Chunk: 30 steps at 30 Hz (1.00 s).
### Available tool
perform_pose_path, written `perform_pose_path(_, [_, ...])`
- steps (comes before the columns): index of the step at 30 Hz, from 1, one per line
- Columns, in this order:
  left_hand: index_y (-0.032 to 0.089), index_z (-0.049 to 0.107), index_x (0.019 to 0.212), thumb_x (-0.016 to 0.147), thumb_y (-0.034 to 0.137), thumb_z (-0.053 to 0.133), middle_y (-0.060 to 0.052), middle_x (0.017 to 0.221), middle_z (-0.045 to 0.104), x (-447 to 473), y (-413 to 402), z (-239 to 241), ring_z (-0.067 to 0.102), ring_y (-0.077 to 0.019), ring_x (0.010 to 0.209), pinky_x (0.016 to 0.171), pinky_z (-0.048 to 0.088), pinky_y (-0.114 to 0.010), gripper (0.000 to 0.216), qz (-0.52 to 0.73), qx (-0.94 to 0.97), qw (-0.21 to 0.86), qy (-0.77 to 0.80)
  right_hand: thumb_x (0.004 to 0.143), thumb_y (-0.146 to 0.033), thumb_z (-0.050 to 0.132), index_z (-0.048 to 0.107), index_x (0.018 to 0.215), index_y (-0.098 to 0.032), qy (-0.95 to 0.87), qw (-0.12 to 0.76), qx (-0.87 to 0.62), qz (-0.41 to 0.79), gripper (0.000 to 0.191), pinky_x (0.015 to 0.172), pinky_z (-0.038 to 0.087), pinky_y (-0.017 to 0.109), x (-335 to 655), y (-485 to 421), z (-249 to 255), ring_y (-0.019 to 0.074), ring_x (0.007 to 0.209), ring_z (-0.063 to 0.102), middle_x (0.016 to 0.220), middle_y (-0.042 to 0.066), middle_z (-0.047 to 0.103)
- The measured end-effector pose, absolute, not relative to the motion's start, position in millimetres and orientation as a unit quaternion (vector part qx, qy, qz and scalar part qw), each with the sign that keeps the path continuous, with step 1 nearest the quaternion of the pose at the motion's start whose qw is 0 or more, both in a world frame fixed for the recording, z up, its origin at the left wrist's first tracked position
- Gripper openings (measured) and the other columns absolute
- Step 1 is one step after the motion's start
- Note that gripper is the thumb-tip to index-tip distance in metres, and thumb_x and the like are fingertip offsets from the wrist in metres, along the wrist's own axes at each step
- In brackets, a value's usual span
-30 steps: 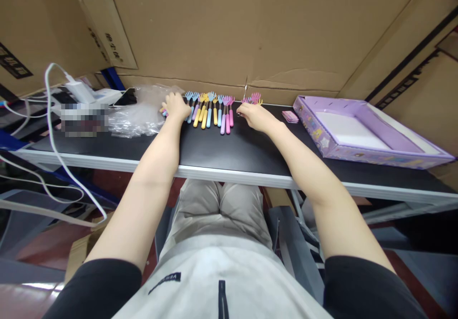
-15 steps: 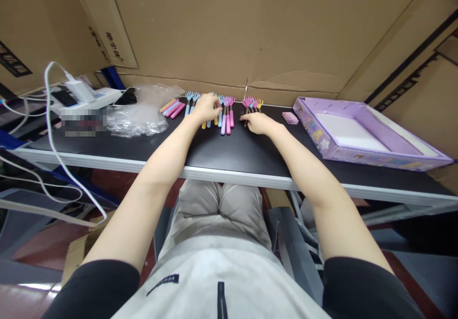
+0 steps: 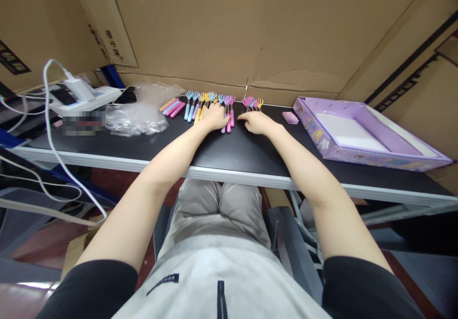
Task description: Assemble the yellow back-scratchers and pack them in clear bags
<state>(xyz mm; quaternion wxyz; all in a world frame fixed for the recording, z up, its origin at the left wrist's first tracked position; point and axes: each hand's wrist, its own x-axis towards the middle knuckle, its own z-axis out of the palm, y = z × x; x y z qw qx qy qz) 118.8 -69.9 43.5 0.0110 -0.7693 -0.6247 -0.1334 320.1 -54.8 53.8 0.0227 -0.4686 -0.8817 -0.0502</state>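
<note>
Small back scratchers with hand-shaped heads and coloured handles lie side by side in a row [image 3: 188, 112] on the black table. My left hand [image 3: 213, 117] lies over the handles in the middle of this row, fingers reaching forward and thumb out to the right. At the row's right end, a pink back scratcher [image 3: 232, 116] shows beside my thumb. My right hand [image 3: 258, 122] rests at a second, smaller group of back scratchers [image 3: 247, 102], covering their handles. Its index finger points left; its other fingers are partly hidden.
Several coloured sticks [image 3: 173, 108] lie left of the row, beside clear plastic bags [image 3: 138, 116]. A power strip [image 3: 95, 100] with a white cable stands farther left. On the right are small pink cards [image 3: 290, 118] and an open purple box [image 3: 329, 149]. Cardboard [image 3: 222, 32] walls the back.
My left hand has moved right and slightly nearer along the row, uncovering yellow and blue back scratchers on its left. My right hand has hardly moved.
</note>
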Motion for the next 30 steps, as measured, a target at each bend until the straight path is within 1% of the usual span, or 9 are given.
perform_pose_path(4, [0.007, 0.074, 0.151, 0.116, 0.038, 0.045, -0.028, 0.171, 0.062, 120, -67, 39, 0.053, -0.0441, 0.164, 0.136, 0.044, -0.058, 0.055, -0.146, -0.760, -0.002, -0.633, 0.102, 0.001, 0.052, 0.077, 0.160, -0.015, -0.873, 0.011, -0.487, -0.031, 0.065, 0.129, 0.055, 0.037, 319, -53, 52, 0.0297, 0.150, 0.074, 0.159, 0.014, 0.076])
perform_pose_path(8, [0.011, 0.080, 0.143, 0.114, 0.037, 0.047, -0.026, 0.171, 0.063, 120, -64, 37, 0.053, -0.0449, 0.163, 0.136, 0.042, -0.060, 0.052, -0.160, -0.754, -0.013, -0.637, 0.101, 0.003, 0.051, 0.076, 0.160, -0.010, -0.873, 0.017, -0.488, -0.018, 0.065, 0.132, 0.053, 0.037, 320, -54, 54, 0.0304, 0.153, 0.072, 0.161, 0.017, 0.074])
perform_pose_path(11, [0.013, 0.082, 0.142, 0.110, 0.033, 0.050, -0.024, 0.169, 0.065, 120, -62, 37, 0.052, -0.0446, 0.163, 0.136, 0.042, -0.059, 0.050, -0.169, -0.749, -0.025, -0.640, 0.100, 0.005, 0.052, 0.077, 0.158, -0.011, -0.877, 0.033, -0.479, -0.022, 0.065, 0.130, 0.055, 0.037, 321, -54, 54, 0.0297, 0.151, 0.074, 0.159, 0.016, 0.076])
perform_pose_path(14, [0.010, 0.080, 0.145, 0.110, 0.034, 0.050, -0.025, 0.172, 0.062, 122, -63, 39, 0.051, -0.0439, 0.165, 0.137, 0.041, -0.056, 0.052, -0.155, -0.741, -0.044, -0.652, 0.099, 0.004, 0.052, 0.078, 0.156, -0.010, -0.882, 0.060, -0.467, -0.042, 0.064, 0.130, 0.056, 0.039, 322, -54, 54, 0.0307, 0.150, 0.074, 0.159, 0.016, 0.076])
perform_pose_path(17, [0.006, 0.077, 0.149, 0.110, 0.036, 0.050, -0.028, 0.176, 0.057, 124, -66, 43, 0.047, -0.0455, 0.168, 0.140, 0.038, -0.059, 0.056, -0.138, -0.734, -0.053, -0.663, 0.099, 0.002, 0.053, 0.079, 0.155, -0.010, -0.888, 0.085, -0.449, -0.058, 0.064, 0.132, 0.054, 0.040, 322, -53, 53, 0.0310, 0.153, 0.071, 0.162, 0.016, 0.074])
perform_pose_path(22, [0.006, 0.078, 0.145, 0.107, 0.034, 0.052, -0.029, 0.177, 0.055, 127, -67, 43, 0.046, -0.0463, 0.169, 0.140, 0.038, -0.061, 0.054, -0.131, -0.742, -0.057, -0.655, 0.096, 0.000, 0.053, 0.083, 0.147, -0.015, -0.899, 0.099, -0.423, -0.055, 0.062, 0.127, 0.057, 0.041, 326, -47, 49, 0.0309, 0.147, 0.076, 0.156, 0.014, 0.079])
perform_pose_path(24, [0.006, 0.078, 0.143, 0.108, 0.032, 0.050, -0.029, 0.176, 0.056, 127, -67, 44, 0.047, -0.0457, 0.168, 0.140, 0.038, -0.060, 0.052, -0.138, -0.739, -0.051, -0.658, 0.095, -0.002, 0.053, 0.082, 0.147, -0.015, -0.900, 0.110, -0.418, -0.057, 0.062, 0.127, 0.056, 0.043, 329, -44, 48, 0.0322, 0.148, 0.075, 0.156, 0.015, 0.079])
perform_pose_path(27, [0.007, 0.078, 0.139, 0.109, 0.031, 0.050, -0.030, 0.170, 0.060, 124, -68, 48, 0.050, -0.0460, 0.165, 0.137, 0.040, -0.059, 0.048, -0.162, -0.734, -0.034, -0.659, 0.093, -0.003, 0.052, 0.076, 0.156, -0.012, -0.898, 0.149, -0.410, -0.061, 0.068, 0.132, 0.052, 0.049, 332, -41, 47, 0.0336, 0.154, 0.070, 0.162, 0.019, 0.074])
perform_pose_path(30, [0.007, 0.074, 0.141, 0.111, 0.027, 0.049, -0.030, 0.159, 0.068, 119, -69, 55, 0.058, -0.0451, 0.159, 0.133, 0.044, -0.056, 0.045, -0.193, -0.742, -0.016, -0.641, 0.093, -0.005, 0.050, 0.062, 0.170, -0.012, -0.885, 0.199, -0.413, -0.080, 0.078, 0.141, 0.040, 0.062, 333, -42, 47, 0.0344, 0.167, 0.057, 0.177, 0.021, 0.060])
